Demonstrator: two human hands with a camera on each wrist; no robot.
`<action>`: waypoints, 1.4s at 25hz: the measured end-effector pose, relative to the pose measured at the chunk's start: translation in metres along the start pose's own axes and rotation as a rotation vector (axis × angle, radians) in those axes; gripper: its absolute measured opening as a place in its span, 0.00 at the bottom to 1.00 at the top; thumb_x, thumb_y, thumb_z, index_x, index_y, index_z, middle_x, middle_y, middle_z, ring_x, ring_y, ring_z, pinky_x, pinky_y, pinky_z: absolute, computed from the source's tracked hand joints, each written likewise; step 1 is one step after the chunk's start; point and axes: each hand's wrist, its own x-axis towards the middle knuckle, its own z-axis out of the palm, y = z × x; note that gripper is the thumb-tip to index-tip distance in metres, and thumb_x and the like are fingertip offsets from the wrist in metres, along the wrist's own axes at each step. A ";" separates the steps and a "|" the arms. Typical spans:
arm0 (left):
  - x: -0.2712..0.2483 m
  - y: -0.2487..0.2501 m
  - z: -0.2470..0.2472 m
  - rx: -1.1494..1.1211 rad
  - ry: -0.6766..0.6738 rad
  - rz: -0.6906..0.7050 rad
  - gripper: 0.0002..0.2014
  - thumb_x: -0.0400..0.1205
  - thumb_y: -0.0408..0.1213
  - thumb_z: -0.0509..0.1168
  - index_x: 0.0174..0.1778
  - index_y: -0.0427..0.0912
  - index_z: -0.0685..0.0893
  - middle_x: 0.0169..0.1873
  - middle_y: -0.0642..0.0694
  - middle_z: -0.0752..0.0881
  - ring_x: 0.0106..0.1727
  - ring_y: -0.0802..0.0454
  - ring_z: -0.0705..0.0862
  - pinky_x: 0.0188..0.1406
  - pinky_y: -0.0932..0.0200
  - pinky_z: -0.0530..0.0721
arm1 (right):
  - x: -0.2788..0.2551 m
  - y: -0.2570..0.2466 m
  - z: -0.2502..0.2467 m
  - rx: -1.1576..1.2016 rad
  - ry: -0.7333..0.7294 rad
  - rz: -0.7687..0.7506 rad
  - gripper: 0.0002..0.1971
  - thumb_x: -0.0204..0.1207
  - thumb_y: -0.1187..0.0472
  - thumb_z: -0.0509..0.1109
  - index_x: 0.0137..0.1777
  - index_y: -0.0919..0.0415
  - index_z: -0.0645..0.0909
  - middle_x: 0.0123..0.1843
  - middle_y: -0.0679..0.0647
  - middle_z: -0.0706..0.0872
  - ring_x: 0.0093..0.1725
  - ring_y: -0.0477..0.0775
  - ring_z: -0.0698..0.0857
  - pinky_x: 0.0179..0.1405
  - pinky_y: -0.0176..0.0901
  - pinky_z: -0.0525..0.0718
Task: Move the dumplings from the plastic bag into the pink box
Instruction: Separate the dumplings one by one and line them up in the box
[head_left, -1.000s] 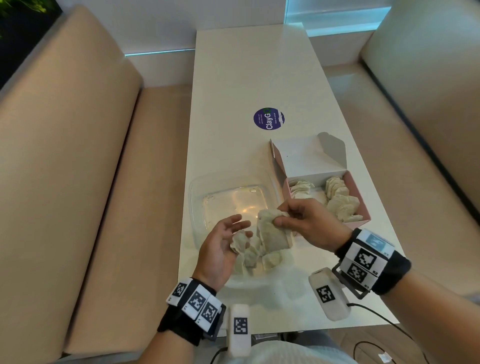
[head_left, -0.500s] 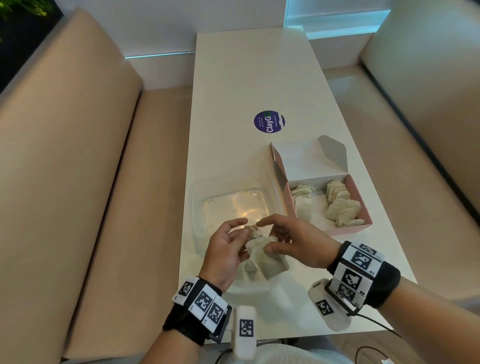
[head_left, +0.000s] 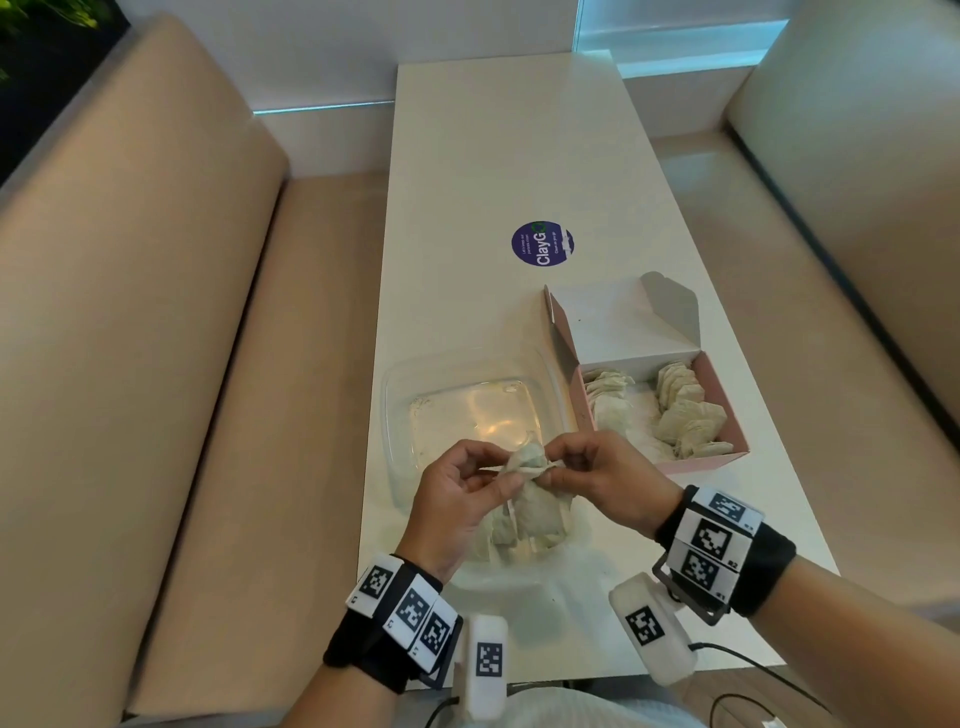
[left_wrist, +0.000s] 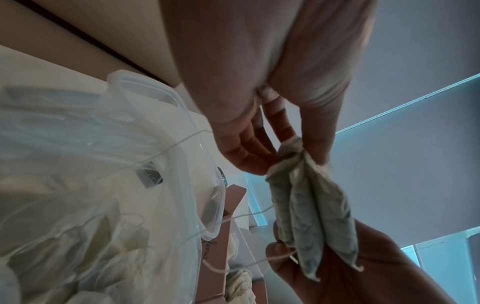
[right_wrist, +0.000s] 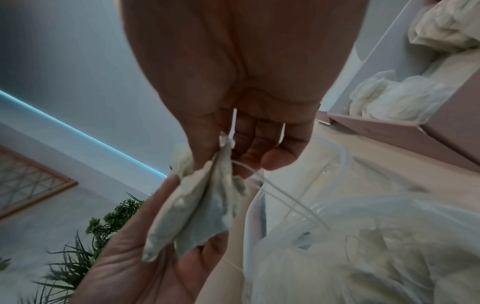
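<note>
Clear tub (head_left: 400, 415) at left. Left hand (head_left: 457, 499) and right hand (head_left: 602, 478) both pinch one clump of dumplings (head_left: 527, 460) above the bag (head_left: 524, 535). Pink box (head_left: 727, 415) at right, open, dumplings inside.

We have lifted a small clump of dumplings (head_left: 527, 460) clear of the plastic bag (head_left: 524, 535); our left hand (head_left: 457, 493) now pinches one end, our right hand (head_left: 597, 475) the other.
</note>
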 end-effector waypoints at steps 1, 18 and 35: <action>0.000 0.000 0.001 -0.006 0.004 -0.006 0.07 0.75 0.22 0.70 0.43 0.38 0.84 0.37 0.49 0.90 0.40 0.53 0.87 0.40 0.60 0.86 | 0.000 0.001 0.000 -0.003 0.000 0.007 0.05 0.71 0.68 0.74 0.41 0.57 0.87 0.31 0.51 0.82 0.33 0.51 0.76 0.37 0.44 0.77; 0.006 0.003 0.005 0.447 -0.031 -0.008 0.05 0.79 0.35 0.70 0.40 0.49 0.90 0.35 0.49 0.92 0.40 0.54 0.89 0.44 0.60 0.85 | -0.017 -0.012 0.001 -0.485 0.045 -0.161 0.04 0.71 0.59 0.75 0.45 0.56 0.87 0.31 0.39 0.82 0.33 0.36 0.79 0.34 0.25 0.74; -0.007 -0.006 0.013 0.360 -0.102 0.022 0.13 0.71 0.26 0.75 0.44 0.48 0.89 0.41 0.49 0.91 0.46 0.53 0.89 0.51 0.59 0.86 | -0.013 -0.001 -0.002 -0.572 0.132 -0.132 0.24 0.72 0.57 0.74 0.68 0.48 0.75 0.55 0.40 0.78 0.48 0.41 0.77 0.43 0.21 0.71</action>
